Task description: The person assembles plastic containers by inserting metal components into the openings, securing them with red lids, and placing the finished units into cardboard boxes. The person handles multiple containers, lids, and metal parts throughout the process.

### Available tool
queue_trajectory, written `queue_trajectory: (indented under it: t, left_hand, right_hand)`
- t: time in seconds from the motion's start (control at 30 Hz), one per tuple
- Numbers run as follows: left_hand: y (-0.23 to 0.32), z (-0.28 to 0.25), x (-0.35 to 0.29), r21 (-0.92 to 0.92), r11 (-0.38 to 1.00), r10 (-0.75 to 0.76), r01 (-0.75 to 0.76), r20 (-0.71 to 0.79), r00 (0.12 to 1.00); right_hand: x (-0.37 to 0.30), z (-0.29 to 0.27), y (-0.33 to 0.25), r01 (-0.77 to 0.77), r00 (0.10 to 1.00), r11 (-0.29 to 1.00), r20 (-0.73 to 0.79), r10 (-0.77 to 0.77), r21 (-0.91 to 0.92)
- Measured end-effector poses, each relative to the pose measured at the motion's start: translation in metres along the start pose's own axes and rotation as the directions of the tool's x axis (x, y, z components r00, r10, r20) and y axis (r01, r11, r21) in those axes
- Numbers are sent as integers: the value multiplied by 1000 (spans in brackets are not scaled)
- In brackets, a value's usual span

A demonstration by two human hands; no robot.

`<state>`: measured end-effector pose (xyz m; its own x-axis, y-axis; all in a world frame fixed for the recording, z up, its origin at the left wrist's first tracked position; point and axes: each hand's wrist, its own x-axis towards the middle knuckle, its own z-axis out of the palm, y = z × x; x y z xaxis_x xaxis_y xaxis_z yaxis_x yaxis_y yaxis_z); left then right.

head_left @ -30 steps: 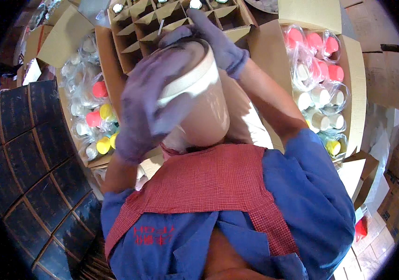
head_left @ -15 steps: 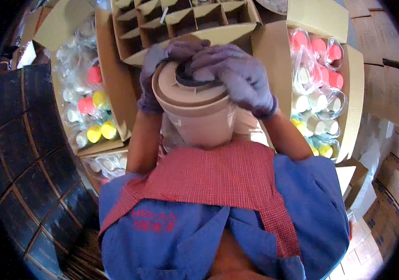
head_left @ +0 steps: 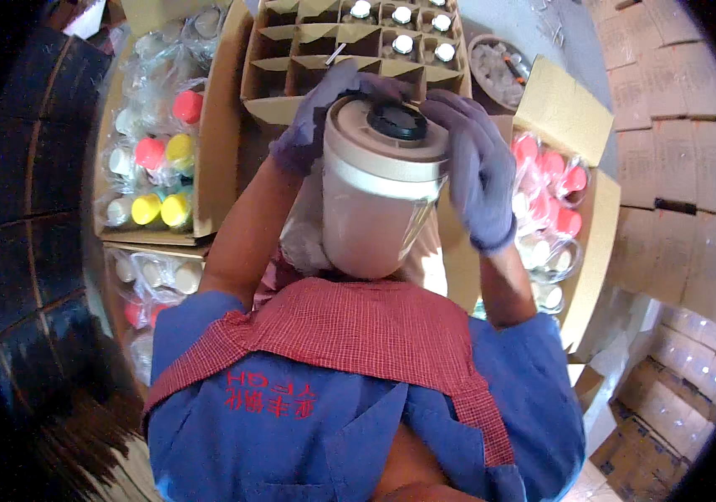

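A large pale plastic tub [head_left: 379,222] is held in front of my red apron, its top tipped slightly away from me. Its wide lid carries a round black cap [head_left: 397,121] in the middle. My left hand [head_left: 320,117], in a grey-purple glove, is wrapped round the left and far side of the rim. On the right side, my gloved right hand [head_left: 481,171] presses against the tub with its fingers bent toward the far edge. Some fingertips of both hands are hidden behind the lid.
Beyond the tub stands a divided carton [head_left: 278,110] with several white-capped bottles [head_left: 402,43]. Open cartons of wrapped bottles flank me, left [head_left: 222,159] and right [head_left: 596,243]. A round basin [head_left: 515,100] sits far right. Dark stacked boxes [head_left: 19,167] and brown cartons [head_left: 659,159] line the sides.
My right hand has moved off the black cap to the tub's right side, leaving the cap uncovered. In the picture the tub is farther right, and more of the divided carton shows.
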<state>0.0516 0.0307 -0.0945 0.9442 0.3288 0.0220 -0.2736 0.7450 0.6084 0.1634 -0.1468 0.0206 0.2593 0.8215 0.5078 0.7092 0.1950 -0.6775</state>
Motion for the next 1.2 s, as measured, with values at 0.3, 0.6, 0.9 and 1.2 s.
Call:
queue_trajectory:
  t: [0.3,0.6,0.9,1.2]
  left_hand:
    - [11,75,-59,766,641,201,-50,-105,974]
    - [-45,82,-111,969,125,331,-214,163,929]
    - [-65,111,-115,914,-89,377,-396,399,836]
    - [-67,81,-121,892,18,376,-451,412,830]
  right_hand:
    - [-39,6,6,156,965,982,230,-128,-108]
    - [20,-82,-17,-405,913,883,166,373,236]
    - [13,-10,-20,-190,821,968,514,247,-161]
    - [9,-10,-14,-239,834,963,481,271,-128]
